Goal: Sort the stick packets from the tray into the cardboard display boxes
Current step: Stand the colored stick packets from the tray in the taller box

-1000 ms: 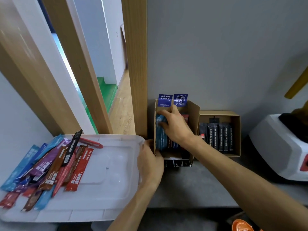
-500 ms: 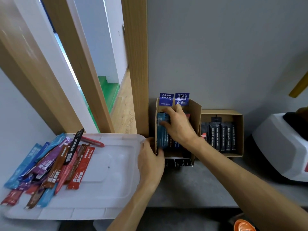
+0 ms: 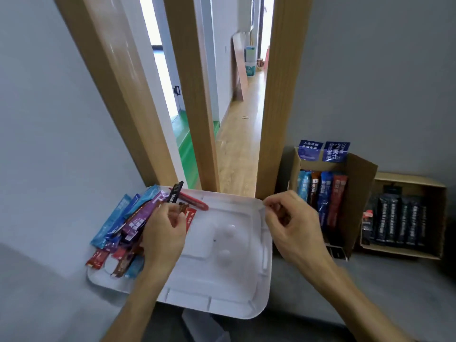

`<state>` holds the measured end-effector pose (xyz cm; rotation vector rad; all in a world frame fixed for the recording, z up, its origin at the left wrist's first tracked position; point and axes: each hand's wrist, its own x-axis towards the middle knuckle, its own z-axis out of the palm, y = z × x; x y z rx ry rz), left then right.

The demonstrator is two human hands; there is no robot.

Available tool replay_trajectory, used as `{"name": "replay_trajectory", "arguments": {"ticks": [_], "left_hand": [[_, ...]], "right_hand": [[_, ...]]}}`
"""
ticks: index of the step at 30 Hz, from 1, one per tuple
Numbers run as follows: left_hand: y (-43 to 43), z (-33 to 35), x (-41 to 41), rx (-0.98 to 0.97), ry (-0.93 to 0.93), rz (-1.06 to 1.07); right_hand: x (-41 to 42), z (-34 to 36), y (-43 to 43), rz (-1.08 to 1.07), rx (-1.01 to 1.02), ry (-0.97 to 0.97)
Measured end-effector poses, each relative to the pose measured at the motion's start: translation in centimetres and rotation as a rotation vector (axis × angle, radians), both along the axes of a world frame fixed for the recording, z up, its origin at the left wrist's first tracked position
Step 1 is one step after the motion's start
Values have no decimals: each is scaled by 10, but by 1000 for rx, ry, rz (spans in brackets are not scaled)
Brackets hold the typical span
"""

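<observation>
Lower centre of frame: white plastic tray [image 3: 217,290] on the grey tabletop [image 3: 375,287]. Stick packets [image 3: 138,218] lie heaped on its left side – long, narrow, glossy foil sachets in light blue, dark blue, purple, red and brown, overlapping at mixed angles. One black packet [image 3: 175,192] sticks out at the heap's top edge, with a red packet [image 3: 195,202] lying flat just beside it.

Left hand [image 3: 164,233] rests on the heap, fingers curled, tips pinching the end of a brown packet [image 3: 183,208].

Right hand [image 3: 293,225] sits over the tray's upper right corner. Its fingers are curled with thumb and forefinger tips close together; I cannot tell whether they hold anything.

Right of frame – two cardboard display boxes against the wall, side by side. The left box [image 3: 360,191] has blue printed flaps and holds four sorted packets [image 3: 320,196] standing upright: light blue, brown, dark blue, red. The right box [image 3: 404,253] holds a row of black upright packets [image 3: 399,220].
</observation>
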<state>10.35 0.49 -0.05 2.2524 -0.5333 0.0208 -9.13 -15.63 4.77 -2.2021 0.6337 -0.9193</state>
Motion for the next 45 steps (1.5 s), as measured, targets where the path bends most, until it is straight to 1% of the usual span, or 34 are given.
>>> {"name": "replay_trajectory", "arguments": {"ticks": [3,5,7,9,11,13,15,16,17,18,21,22,23,24,25,26,27,30,31,32,35,36,37,38,41,42,43,44,45], "left_hand": [[9,-16,32,260,-92,68],[9,-18,38,335,-157,85],[7,-20,38,365,-232,95],[7,-23,37,372,-262,103],[9,-26,35,337,-265,90],[15,-27,32,249,-267,74],[23,-23,25,167,-311,53],[28,-20,20,140,-357,35],[33,-17,14,117,-410,8],[38,-15,6,91,-462,-26],[49,-6,-18,0,-586,-127],[51,-3,-24,-30,-619,-162],[52,-3,-29,-55,-647,-199],[52,-2,-33,-75,-659,-238],[53,-2,-37,-99,-636,-274],[54,0,-40,-140,-554,-301],[54,2,-43,-199,-409,-311],[53,14,-57,-381,167,-280],[50,17,-62,-443,330,-303],[47,19,-68,-494,421,-332],[35,22,-91,-509,456,-409],[31,20,-100,-501,446,-433],[27,17,-110,-478,399,-451],[23,12,-118,-447,275,-467],[6,-1,-139,-305,-282,-582],[0,-6,-146,-297,-364,-625],[-5,-6,-154,-317,-335,-661],[-9,2,-161,-360,-185,-669],[-13,10,-167,-418,25,-633]], "right_hand": [[21,-17,17,51,88,113],[32,-29,24,70,125,173],[40,-37,31,84,135,238],[47,-41,36,88,150,292],[52,-45,40,89,155,328],[56,-47,43,89,157,344],[59,-48,45,83,188,335],[60,-46,47,79,246,316],[61,-43,49,76,349,278],[63,-40,50,74,502,229],[66,-27,48,131,1106,26],[66,-24,46,170,1245,-36],[65,-23,45,204,1326,-90],[63,-23,43,222,1361,-132],[60,-22,42,226,1362,-157],[56,-21,41,222,1344,-162],[51,-21,39,212,1310,-153],[28,-17,34,182,1193,-91],[20,-15,32,178,1159,-81],[12,-13,30,169,1131,-79],[-11,-2,23,129,1085,-113],[-19,2,20,115,1072,-126],[-27,6,17,102,1050,-135],[-35,10,14,83,1017,-125],[-54,19,4,16,867,-4],[-60,22,-1,-8,827,22],[-67,25,-7,-22,798,33],[-73,28,-13,-18,785,34],[-80,32,-17,6,784,30]]}}
